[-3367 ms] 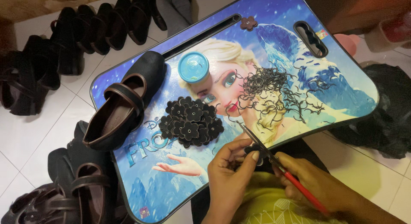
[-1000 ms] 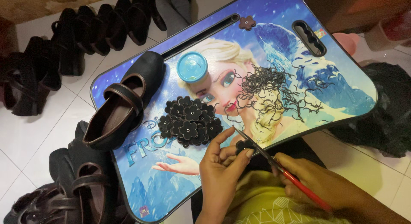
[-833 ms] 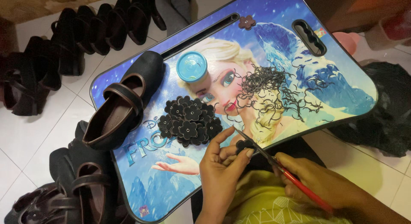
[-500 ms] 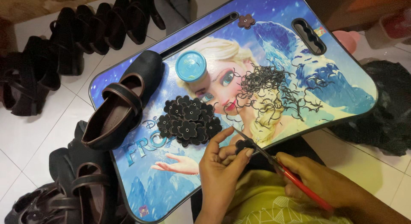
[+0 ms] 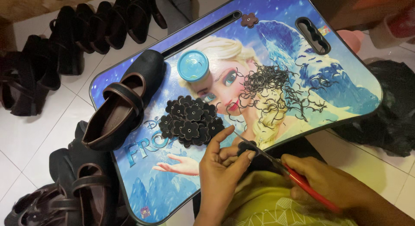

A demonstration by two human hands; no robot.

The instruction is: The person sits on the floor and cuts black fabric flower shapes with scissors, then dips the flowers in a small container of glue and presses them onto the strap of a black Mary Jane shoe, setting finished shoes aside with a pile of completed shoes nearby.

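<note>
- A person's left hand [image 5: 222, 165] pinches a small dark flower piece [image 5: 247, 148] between thumb and fingertips, just past the near edge of a lap tray [image 5: 346, 79] with a cartoon print.
- The right hand [image 5: 328, 185] is closed around the red handles of a pair of scissors [image 5: 276, 163], whose blades meet the flower piece.
- Both hands hover over the person's lap, where yellow patterned cloth [image 5: 268, 208] shows.
- On the tray, just beyond the left hand, lies a heap of finished dark flowers [image 5: 190, 120].
- To the right of the heap sits a loose tangle of thin dark trimmings [image 5: 276, 90], spreading toward the tray's right half.
- A round blue lid [image 5: 193, 65] rests farther back, near the middle.
- A dark strapped shoe [image 5: 121, 109] lies along the tray's left edge, its toe pointing far.
- One single flower [image 5: 249, 20] sits at the far edge beside a long slot.
- The tray's near-left corner is bare.
- More dark shoes [image 5: 78, 36] crowd the white tiled floor to the left and far left.
- A black bag [image 5: 389, 113] lies on the floor at right.
</note>
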